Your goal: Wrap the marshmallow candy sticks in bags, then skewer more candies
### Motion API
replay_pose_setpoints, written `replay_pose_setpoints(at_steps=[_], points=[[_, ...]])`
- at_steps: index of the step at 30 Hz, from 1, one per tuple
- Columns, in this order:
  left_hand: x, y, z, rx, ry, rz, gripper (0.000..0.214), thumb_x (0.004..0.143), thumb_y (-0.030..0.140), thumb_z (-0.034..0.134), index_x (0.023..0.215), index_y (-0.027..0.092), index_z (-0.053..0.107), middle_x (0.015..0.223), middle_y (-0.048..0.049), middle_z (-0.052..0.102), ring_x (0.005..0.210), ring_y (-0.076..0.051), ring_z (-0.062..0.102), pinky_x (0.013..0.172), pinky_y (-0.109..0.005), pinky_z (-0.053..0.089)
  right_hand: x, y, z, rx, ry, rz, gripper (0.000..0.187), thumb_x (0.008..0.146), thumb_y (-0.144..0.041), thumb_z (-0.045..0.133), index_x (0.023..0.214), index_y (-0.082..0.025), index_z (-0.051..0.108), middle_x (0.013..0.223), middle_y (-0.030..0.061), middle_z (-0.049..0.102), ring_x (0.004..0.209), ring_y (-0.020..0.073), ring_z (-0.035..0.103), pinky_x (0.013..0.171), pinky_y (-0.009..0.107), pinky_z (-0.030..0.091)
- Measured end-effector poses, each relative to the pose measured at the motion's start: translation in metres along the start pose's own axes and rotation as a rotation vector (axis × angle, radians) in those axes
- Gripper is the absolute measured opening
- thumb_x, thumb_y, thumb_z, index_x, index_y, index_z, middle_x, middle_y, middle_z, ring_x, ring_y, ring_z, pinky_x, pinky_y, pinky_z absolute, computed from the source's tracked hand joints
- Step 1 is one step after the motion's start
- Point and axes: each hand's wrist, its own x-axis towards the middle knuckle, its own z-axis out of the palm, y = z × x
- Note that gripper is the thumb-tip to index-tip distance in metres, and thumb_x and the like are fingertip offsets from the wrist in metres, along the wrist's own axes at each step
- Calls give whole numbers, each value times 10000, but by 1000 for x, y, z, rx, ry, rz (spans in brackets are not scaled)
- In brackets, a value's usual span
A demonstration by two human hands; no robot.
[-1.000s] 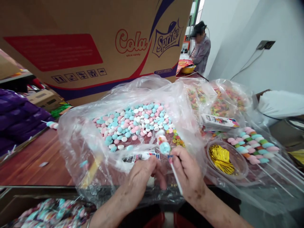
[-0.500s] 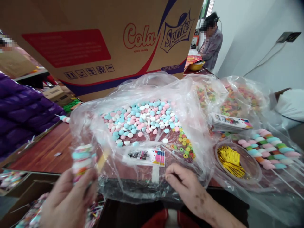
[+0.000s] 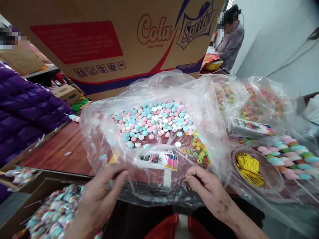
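Observation:
My left hand is at the front left edge of the table, its thumb and fingers apart with no candy in it. Beside it, a small pale blue piece and a yellow strip show at the plastic sheet. My right hand rests at the sheet's front edge, thumb pressed to curled fingers; whatever they pinch is hidden. Between and beyond the hands lie printed cards. Behind these, pink, white and blue round candies spread over the clear plastic sheet, with small ring candies at their right.
A cardboard box stands behind the sheet. Wrapped candies fill a carton below left. To the right are a tub of gold twist ties, candy skewers and a card stack. A co-worker is at the back right.
The wrapped candy skewer has left my left hand, which has moved right, toward the sheet. My right hand keeps its pinched pose. The view has shifted slightly left.

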Motion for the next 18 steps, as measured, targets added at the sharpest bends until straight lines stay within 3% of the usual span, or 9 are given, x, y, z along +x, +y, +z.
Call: replay_pose_setpoints(at_steps=[2, 3, 5, 7, 12, 18], points=[[13, 1, 37, 146, -173, 265, 113, 845, 301, 616, 863, 218, 690, 841, -36, 682, 817, -215, 611, 783, -332, 468, -3, 1, 2, -30, -13, -29, 211, 961, -281, 407, 799, -203, 517, 719, -28, 522, 671, 119, 486, 634, 225, 388], [19, 2, 55, 232, -185, 330, 136, 873, 304, 578, 881, 204, 671, 844, -48, 668, 839, -223, 595, 806, -354, 456, -5, 2, 2, -43, -16, -43, 206, 964, -274, 405, 807, -205, 520, 732, -26, 530, 682, 120, 492, 645, 225, 391], [27, 3, 82, 444, -215, 346, 181, 868, 354, 586, 841, 181, 634, 835, -66, 642, 845, -247, 569, 798, -387, 441, -9, 3, 1, -58, -17, -62, 200, 968, -262, 399, 821, -208, 524, 752, -23, 542, 694, 122, 499, 654, 226, 393], [33, 3, 98, 605, -246, 307, 203, 851, 371, 608, 811, 172, 616, 842, -78, 630, 843, -264, 554, 769, -394, 431, -12, 3, 0, -63, -14, -72, 195, 968, -252, 396, 830, -210, 527, 761, -20, 549, 694, 122, 501, 653, 226, 393], [42, -1, 102, 695, -344, 307, 146, 897, 222, 530, 785, 180, 613, 860, -67, 645, 828, -244, 556, 745, -367, 397, -11, 5, 0, -60, 6, -87, 194, 968, -240, 395, 833, -204, 529, 766, -12, 553, 704, 123, 510, 662, 229, 399], [42, -2, 102, 663, -297, 355, 241, 938, 196, 451, 749, 182, 601, 813, -54, 644, 825, -233, 551, 756, -360, 374, -4, 5, 4, -42, 53, -58, 184, 953, -256, 412, 831, -199, 537, 746, -14, 558, 696, 124, 528, 658, 230, 423]])
